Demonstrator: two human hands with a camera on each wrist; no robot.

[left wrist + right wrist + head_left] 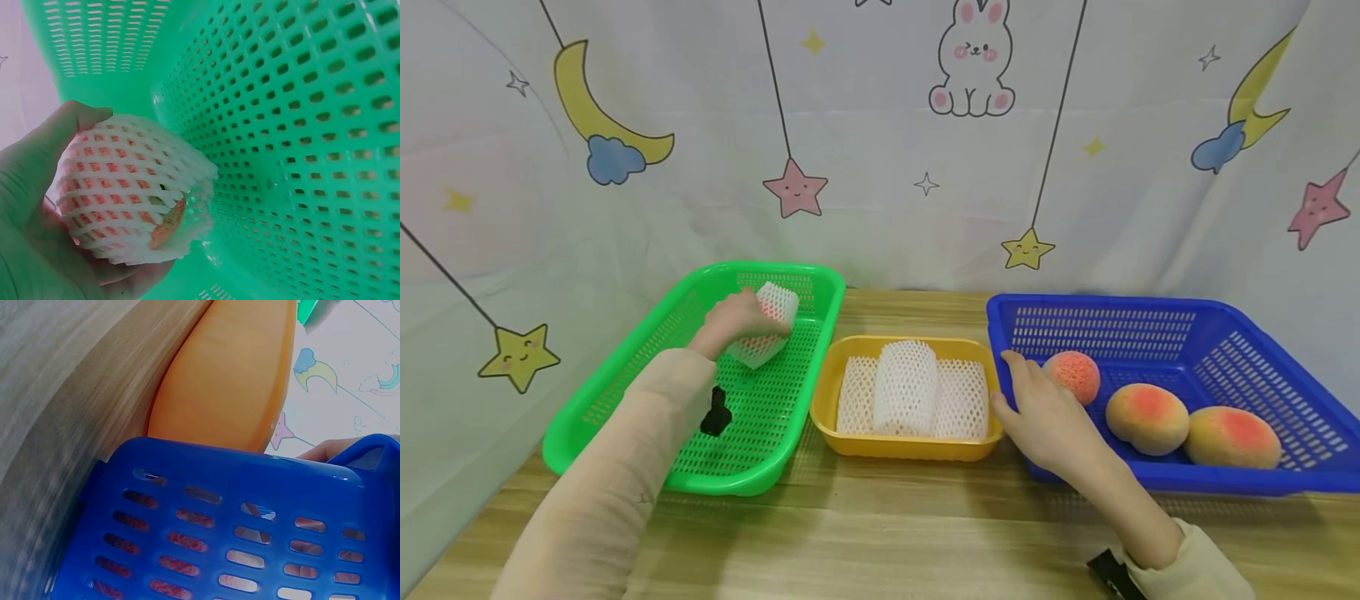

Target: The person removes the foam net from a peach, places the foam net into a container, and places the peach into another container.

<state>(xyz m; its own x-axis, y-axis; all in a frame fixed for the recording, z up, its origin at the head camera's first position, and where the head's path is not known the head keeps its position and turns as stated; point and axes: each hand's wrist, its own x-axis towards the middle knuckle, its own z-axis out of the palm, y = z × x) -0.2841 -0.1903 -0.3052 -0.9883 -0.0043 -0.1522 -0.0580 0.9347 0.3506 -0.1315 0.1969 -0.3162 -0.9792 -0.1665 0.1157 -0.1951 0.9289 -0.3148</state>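
Over the green basket (760,475), my left hand (737,318) grips a peach in a white foam net sleeve (781,304). The left wrist view shows thumb and fingers curled round the sleeve (125,187), with reddish fruit showing through the mesh and at its open end. My right hand (1048,412) rests at the left rim of the blue basket (1097,304), fingers loose, beside a red bumpy round fruit (1075,377). In the right wrist view the blue basket wall (206,462) hides most of that hand.
Between the baskets stands a small yellow tray (910,450) with several white foam net sleeves (906,387). Two peaches (1147,418) lie in the blue basket. A black piece (717,412) shows beside my left sleeve. A printed curtain (880,225) hangs behind the wooden table (880,533).
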